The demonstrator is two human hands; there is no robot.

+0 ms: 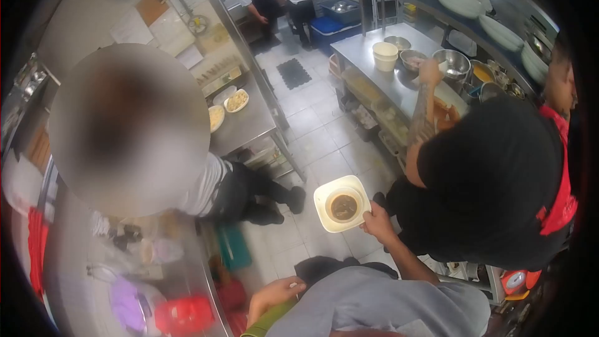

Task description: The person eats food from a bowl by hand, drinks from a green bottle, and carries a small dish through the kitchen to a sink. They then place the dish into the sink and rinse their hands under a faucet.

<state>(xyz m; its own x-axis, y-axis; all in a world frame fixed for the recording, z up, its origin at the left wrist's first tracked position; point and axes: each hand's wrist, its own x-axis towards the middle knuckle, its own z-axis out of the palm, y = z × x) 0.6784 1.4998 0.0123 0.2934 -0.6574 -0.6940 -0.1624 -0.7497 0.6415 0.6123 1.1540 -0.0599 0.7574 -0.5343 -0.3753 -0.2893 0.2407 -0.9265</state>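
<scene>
My right hand (pixel 379 223) grips the edge of a square, off-white plate (pixel 321 203), held out over the floor. On the plate sits a round pale bowl (pixel 360 206) of brown liquid sauce (pixel 343 208). Close to my body at the lower left is my left hand (pixel 274 293), its fingers curled together. Whether anything is inside those fingers is hidden. A green cloth-like thing (pixel 272 319) lies along that wrist, partly behind my grey shirt (pixel 374 302).
A co-worker in black (pixel 493 181) stands close on my right at a steel counter (pixel 355 43) with metal bowls (pixel 452 63). Another person (pixel 249 193) stands at left beside a counter with food-filled dishes (pixel 236 101). Two people work farther back. Tiled floor (pixel 318 150) runs between the counters.
</scene>
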